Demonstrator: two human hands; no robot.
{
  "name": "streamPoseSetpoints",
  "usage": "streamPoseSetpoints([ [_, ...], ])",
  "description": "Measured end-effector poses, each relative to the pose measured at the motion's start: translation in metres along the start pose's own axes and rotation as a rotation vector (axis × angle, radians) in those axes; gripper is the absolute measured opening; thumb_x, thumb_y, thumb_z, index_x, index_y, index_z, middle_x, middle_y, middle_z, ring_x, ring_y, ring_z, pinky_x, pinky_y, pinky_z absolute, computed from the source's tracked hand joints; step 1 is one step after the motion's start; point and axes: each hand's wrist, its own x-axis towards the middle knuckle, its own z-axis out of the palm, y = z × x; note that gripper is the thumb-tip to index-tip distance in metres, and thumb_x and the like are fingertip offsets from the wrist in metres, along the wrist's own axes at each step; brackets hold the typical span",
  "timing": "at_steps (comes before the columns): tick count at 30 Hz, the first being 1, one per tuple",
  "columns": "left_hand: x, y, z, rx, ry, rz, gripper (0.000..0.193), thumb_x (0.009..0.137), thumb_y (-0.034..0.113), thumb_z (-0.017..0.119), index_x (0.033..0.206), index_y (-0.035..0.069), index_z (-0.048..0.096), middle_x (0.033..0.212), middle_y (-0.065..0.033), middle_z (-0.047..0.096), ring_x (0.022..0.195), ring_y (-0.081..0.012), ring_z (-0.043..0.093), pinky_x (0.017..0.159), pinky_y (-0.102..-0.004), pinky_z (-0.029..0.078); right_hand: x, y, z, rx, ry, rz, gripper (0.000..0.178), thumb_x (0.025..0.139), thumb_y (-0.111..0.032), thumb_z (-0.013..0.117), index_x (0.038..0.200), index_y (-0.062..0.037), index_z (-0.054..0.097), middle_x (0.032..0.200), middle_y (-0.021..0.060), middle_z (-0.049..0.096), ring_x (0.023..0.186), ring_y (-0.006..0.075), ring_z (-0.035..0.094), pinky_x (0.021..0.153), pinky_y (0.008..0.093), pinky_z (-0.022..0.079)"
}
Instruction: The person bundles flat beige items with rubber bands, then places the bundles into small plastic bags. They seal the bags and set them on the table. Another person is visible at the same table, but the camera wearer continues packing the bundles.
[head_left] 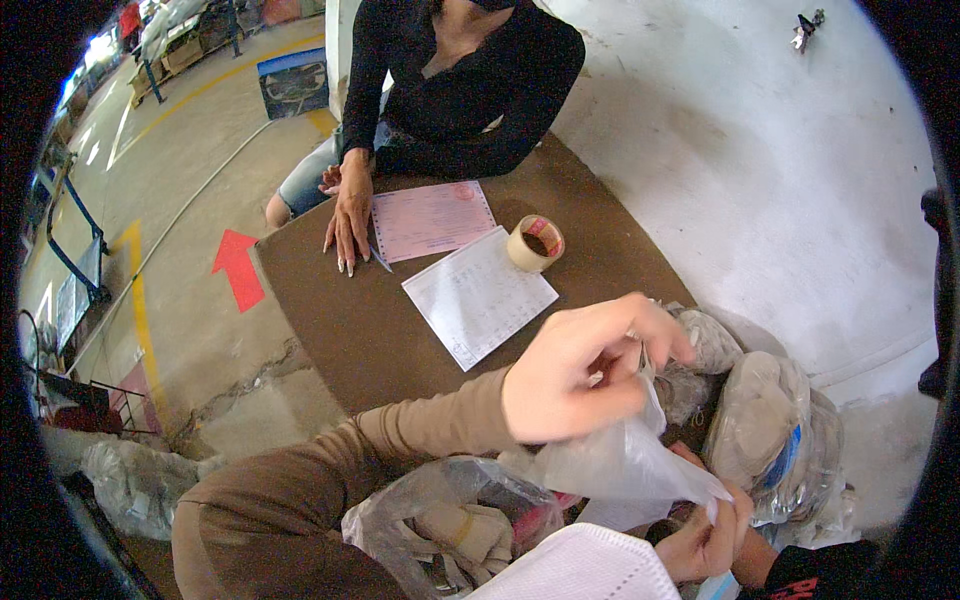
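My left hand (575, 375), in a brown sleeve, reaches across from the lower left with curled, slightly blurred fingers. They grip the upper end of a thin white plastic bag (625, 465). At the lower right my right hand (705, 535) pinches the bag's other corner, so the plastic stretches between both hands. Below them an open clear plastic bag (370, 520) holds beige fabric pieces (465, 535). Beside my right hand sits a filled clear bag (765, 420) with a blue patch. Black cloth with red print (825, 575) shows at the lower right; its wearer cannot be told.
A pink printed form (430, 220), a white written sheet (480, 300) and a tape roll (536, 243) lie on the brown table (330, 310). Across it sits a person in black (450, 100), one hand (350, 215) near a pen (380, 260). A white wall (740, 200) stands right.
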Motion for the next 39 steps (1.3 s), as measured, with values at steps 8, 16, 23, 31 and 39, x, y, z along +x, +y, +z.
streamPoseSetpoints([
  [8, 0.007, -0.025, -0.019, 0.215, -0.327, 0.043, 0.031, 0.075, -0.003, 0.050, 0.104, 0.000, 0.059, 0.086, -0.0121, 0.068, 0.070, -0.0198, 0.066, 0.070, -0.0306, 0.053, -0.003, 0.010, -0.004, -0.155, -0.045, 0.130, 0.013, 0.085, 0.002, 0.056, 0.091, 0.0094, 0.064, 0.091, 0.0191, 0.063, 0.080, 0.0291, 0.061, 0.073, 0.0357, 0.048],
  [16, 0.009, -0.048, -0.022, 0.206, -0.579, -0.157, 0.092, 0.078, 0.035, 0.075, 0.147, 0.004, 0.023, 0.127, -0.0174, 0.049, 0.096, -0.0261, 0.058, 0.082, -0.0353, 0.048, -0.007, 0.010, -0.006, -0.072, -0.012, 0.101, 0.012, 0.087, -0.002, 0.059, 0.091, 0.0070, 0.066, 0.092, 0.0181, 0.063, 0.081, 0.0297, 0.061, 0.072, 0.0364, 0.048],
  [23, 0.013, -0.065, -0.011, -0.122, -0.491, -0.338, 0.028, 0.085, 0.019, 0.069, 0.105, -0.001, 0.067, 0.079, -0.0027, 0.063, 0.074, -0.0073, 0.055, 0.068, -0.0245, 0.045, 0.003, -0.009, -0.001, -0.006, 0.016, 0.051, 0.010, 0.083, -0.002, 0.062, 0.088, 0.0063, 0.066, 0.087, 0.0182, 0.063, 0.078, 0.0300, 0.062, 0.070, 0.0368, 0.049],
  [31, 0.013, -0.038, -0.011, -0.251, -0.174, -0.213, 0.014, 0.088, 0.009, 0.065, 0.097, 0.000, 0.070, 0.086, -0.0026, 0.057, 0.081, -0.0091, 0.052, 0.071, -0.0236, 0.041, 0.004, -0.004, 0.008, -0.056, 0.169, 0.170, 0.010, 0.075, -0.003, 0.065, 0.082, 0.0037, 0.067, 0.079, 0.0187, 0.065, 0.072, 0.0327, 0.064, 0.066, 0.0395, 0.053],
  [39, 0.003, -0.025, 0.010, -0.145, -0.217, -0.207, 0.013, 0.088, 0.011, 0.064, 0.094, 0.001, 0.070, 0.093, -0.0041, 0.057, 0.087, -0.0121, 0.053, 0.078, -0.0251, 0.041, -0.002, -0.002, 0.028, 0.280, 0.154, 0.211, 0.028, 0.070, 0.016, 0.055, 0.095, 0.0067, 0.063, 0.088, 0.0115, 0.061, 0.079, 0.0182, 0.058, 0.073, 0.0284, 0.047],
])
